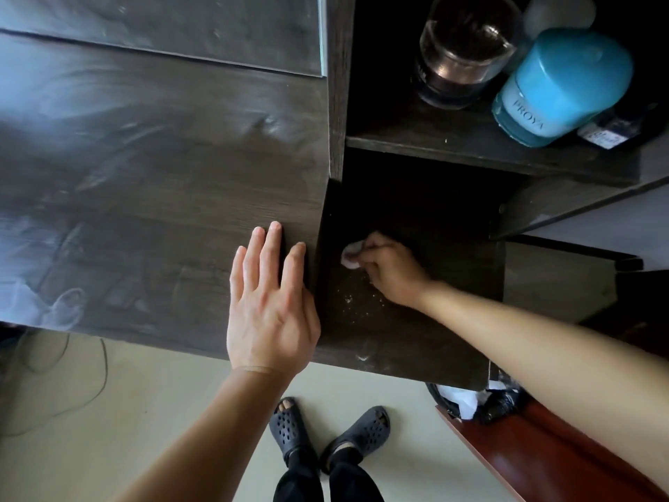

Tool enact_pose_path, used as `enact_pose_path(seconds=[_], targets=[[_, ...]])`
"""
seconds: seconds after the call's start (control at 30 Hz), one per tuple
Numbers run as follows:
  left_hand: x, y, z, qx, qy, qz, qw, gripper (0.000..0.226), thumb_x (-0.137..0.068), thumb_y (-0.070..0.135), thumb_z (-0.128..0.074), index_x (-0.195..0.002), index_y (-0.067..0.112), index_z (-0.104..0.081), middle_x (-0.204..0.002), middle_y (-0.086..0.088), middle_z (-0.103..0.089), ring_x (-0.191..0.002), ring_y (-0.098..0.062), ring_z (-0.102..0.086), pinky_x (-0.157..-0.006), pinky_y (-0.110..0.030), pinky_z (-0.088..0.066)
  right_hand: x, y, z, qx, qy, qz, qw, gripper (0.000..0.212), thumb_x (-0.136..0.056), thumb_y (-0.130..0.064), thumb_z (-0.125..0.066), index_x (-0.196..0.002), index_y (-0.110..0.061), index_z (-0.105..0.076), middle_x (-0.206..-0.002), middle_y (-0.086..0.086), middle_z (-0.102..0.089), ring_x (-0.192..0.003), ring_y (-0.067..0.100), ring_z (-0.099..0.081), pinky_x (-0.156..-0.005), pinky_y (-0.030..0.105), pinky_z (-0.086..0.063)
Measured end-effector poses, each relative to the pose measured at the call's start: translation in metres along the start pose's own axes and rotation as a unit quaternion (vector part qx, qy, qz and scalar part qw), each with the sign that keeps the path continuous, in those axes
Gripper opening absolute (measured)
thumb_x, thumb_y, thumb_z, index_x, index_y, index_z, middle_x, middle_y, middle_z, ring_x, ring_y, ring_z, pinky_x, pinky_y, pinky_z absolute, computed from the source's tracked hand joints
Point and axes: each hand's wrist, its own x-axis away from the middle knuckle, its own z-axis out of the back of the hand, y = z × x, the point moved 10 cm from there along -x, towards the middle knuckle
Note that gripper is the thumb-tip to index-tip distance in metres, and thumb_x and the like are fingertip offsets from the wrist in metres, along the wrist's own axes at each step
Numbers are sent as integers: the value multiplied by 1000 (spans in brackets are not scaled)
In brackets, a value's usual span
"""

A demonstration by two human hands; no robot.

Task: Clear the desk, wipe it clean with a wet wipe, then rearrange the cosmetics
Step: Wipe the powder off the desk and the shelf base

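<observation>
My right hand (pixel 389 271) grips a small crumpled white wet wipe (pixel 349 254) and presses it on the dark floor of the lower shelf compartment (pixel 416 338), next to white crumbs (pixel 349 300). My left hand (pixel 269 302) lies flat with straight fingers on the dark wooden desk top (pixel 144 175), at its right edge. On the upper shelf (pixel 470 146) stand a clear glass jar (pixel 467 48) and a blue PROYA bottle (pixel 557 88).
A white bottle (pixel 559 10) stands behind the blue one and a small dark box (pixel 602 135) beside it. A bin with a black bag (pixel 470 400) and a red-brown board (pixel 535 447) are at the lower right. Cables (pixel 72 385) lie on the floor left.
</observation>
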Motion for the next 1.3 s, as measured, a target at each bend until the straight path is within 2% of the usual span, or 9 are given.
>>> enact_pose_path(seconds=[0.17,0.33,0.53,0.6,0.7,0.77,0.97,1.07,1.3], targets=[[-1,0,1,0,4,5,1000,46,-82,14,-46,-127,2,-53,-144,-24,-39,-137,-42,-29,-114,-52,-20,-78,67,72,68,117,-168,976,28,-93,-14,-58,-115,0,-64,-123,16,-62,-116,20,-53,-88,17,-40],[-1,-1,2,2,7,3,1000,46,-83,15,-44,-126,3,-53,-143,-24,-40,-136,-42,-31,-114,-52,-21,-87,59,59,24,119,-252,960,32,-94,-9,-47,-123,-2,-58,-128,21,-54,-121,35,-48,-97,33,-37],[0,-1,1,1,3,2,1000,46,-84,15,-45,-127,2,-53,-144,-25,-39,-136,-43,-30,-114,-52,-21,10,4,-11,-36,-35,-10,999,25,-90,-4,-55,-107,-12,-71,-106,5,-56,-101,15,-51,-90,29,-42],[-1,-2,1,2,6,1,1000,46,-84,16,-44,-126,2,-53,-144,-25,-40,-136,-43,-31,-114,-53,-21,3,18,3,-63,-44,-19,997,19,-90,-12,-57,-96,-16,-74,-97,0,-56,-93,11,-51,-86,27,-39],[0,-2,2,1,8,1,1000,46,-84,17,-42,-127,2,-53,-144,-24,-39,-137,-42,-30,-114,-53,-21,-24,87,73,-95,178,-216,955,19,-84,-21,-58,-95,-20,-73,-102,6,-61,-99,17,-56,-91,25,-37],[0,-1,2,1,8,-1,1000,47,-84,18,-41,-127,3,-52,-144,-24,-39,-137,-42,-30,-114,-52,-21,-16,93,81,-34,224,-281,933,28,-89,-9,-55,-112,-14,-69,-120,14,-60,-113,26,-55,-94,19,-33],[0,-3,-1,-1,2,0,1000,48,-84,18,-41,-127,2,-52,-144,-25,-38,-137,-42,-29,-114,-52,-20,73,5,-21,-6,64,-79,995,39,-84,2,-56,-113,-22,-68,-102,7,-57,-95,26,-54,-81,36,-45],[0,-2,-1,-3,-1,-2,1000,47,-83,16,-46,-127,2,-52,-145,-25,-38,-137,-42,-28,-115,-51,-19,97,7,-28,-61,-10,-47,997,40,-85,2,-62,-110,-28,-69,-103,1,-59,-101,23,-57,-91,38,-47],[-1,-3,-2,-3,3,-1,1000,47,-84,17,-41,-127,2,-51,-145,-24,-37,-137,-42,-28,-115,-51,-19,43,66,51,125,149,-122,973,51,-80,15,-53,-128,-4,-56,-133,22,-51,-123,42,-46,-99,53,-45]])
